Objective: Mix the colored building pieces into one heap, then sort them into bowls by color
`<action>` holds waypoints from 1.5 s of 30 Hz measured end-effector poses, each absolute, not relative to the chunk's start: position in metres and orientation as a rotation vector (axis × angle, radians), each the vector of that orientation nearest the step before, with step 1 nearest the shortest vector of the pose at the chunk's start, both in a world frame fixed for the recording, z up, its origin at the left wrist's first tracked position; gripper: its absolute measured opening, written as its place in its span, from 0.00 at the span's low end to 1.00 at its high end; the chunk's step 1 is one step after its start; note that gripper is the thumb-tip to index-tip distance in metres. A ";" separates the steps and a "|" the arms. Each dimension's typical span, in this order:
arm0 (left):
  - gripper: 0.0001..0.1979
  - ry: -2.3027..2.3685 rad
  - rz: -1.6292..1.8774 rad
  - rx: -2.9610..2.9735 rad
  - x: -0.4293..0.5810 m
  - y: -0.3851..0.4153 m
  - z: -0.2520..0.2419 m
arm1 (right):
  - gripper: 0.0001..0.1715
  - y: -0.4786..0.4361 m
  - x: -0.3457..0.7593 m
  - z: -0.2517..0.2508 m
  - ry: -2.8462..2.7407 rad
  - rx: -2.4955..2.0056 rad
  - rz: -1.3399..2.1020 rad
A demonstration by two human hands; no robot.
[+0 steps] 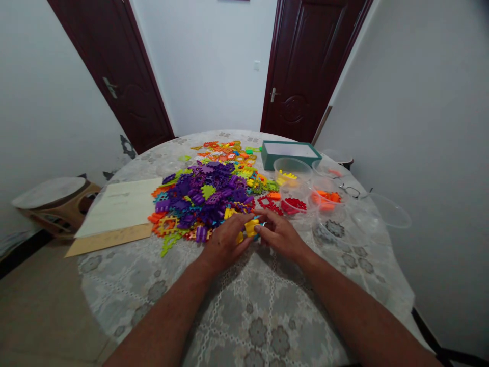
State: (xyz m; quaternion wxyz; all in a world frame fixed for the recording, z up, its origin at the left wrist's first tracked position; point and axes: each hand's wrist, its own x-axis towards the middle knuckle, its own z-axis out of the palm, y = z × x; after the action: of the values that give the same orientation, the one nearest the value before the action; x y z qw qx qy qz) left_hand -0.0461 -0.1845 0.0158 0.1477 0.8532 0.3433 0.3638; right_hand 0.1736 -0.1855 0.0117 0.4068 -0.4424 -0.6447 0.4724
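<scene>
In front of the pile, my left hand (228, 238) is closed on a yellow plastic building piece (251, 227). My right hand (278, 232) meets it from the other side, its thumb pressed to the piece and its fingers curled. A bit of blue plastic shows behind the fingers; I cannot tell how it is joined to the yellow. Just beyond my hands lies a large heap of toothed plastic building pieces (214, 193), mostly purple, with green, orange and yellow ones among them. Red gear-edged pieces (269, 204) lie right of the heap.
Clear plastic bowls stand on the right: one with yellow pieces (286, 177), one with red pieces (294, 205), one with orange pieces (326, 198). Behind them is a green box (269, 159). Glasses (352, 191) lie at the right; paper sheets (118, 206) overhang the left edge.
</scene>
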 end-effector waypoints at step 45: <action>0.15 0.872 0.941 2.375 -0.039 -0.190 0.014 | 0.20 -0.187 0.185 0.020 -1.517 -1.126 1.595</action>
State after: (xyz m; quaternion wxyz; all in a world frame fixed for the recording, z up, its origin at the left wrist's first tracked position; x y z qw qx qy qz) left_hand -0.0388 -0.1905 0.0136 0.2192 0.8585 0.3151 0.3400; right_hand 0.1850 -0.1868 0.0203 0.3286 -0.4301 -0.5795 0.6093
